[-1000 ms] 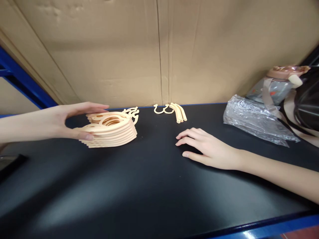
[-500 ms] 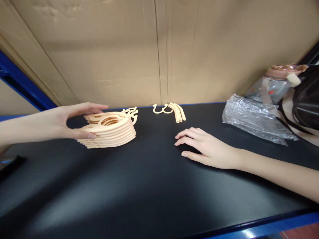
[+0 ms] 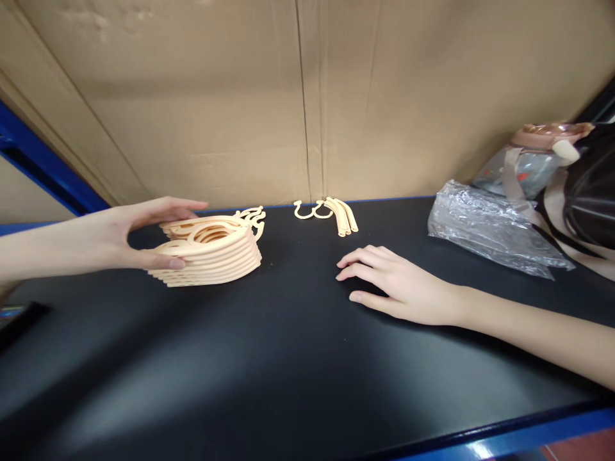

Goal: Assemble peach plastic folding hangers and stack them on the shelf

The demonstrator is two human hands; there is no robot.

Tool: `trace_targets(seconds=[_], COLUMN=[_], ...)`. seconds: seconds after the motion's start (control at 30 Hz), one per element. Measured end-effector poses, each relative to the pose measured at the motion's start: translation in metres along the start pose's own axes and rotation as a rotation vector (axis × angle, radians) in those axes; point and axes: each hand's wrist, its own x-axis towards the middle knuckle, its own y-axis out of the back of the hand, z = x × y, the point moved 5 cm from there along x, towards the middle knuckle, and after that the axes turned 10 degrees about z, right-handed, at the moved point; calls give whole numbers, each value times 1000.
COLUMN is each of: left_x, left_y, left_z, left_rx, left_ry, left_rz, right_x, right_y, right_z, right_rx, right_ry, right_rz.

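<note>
My left hand [image 3: 129, 240] spans the left end of a stack of cream plastic clothes hangers [image 3: 211, 259] on the black tabletop. Its thumb presses against the near side of the stack, and its fingers reach round the far side, partly hidden. The hangers' hooks [image 3: 252, 216] point to the right. Palm down on the table, my right hand [image 3: 387, 285] lies with its fingers apart and holds nothing. Farther back are two cream hooks [image 3: 312, 211] and several short curved cream pieces [image 3: 342, 218], close together.
A crumpled clear plastic bag [image 3: 490, 227] lies at the right, before a bottle with a pink lid [image 3: 528, 157] and a dark bag [image 3: 593, 192]. Cardboard [image 3: 216, 102] stands along the back. A dark flat object [image 3: 19, 320] shows at the left edge.
</note>
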Motion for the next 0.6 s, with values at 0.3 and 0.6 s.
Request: trace_targets(seconds=[0.3, 0.6], left_x=[-5, -9], left_y=[-1, -10], left_z=[4, 32], left_rx=[-31, -104], left_ry=[-70, -75], left_rz=[33, 72], right_x=[0, 1], right_y=[1, 1], right_z=[-1, -1], right_rx=[2, 6], right_ry=[9, 2], right_rz=[13, -2])
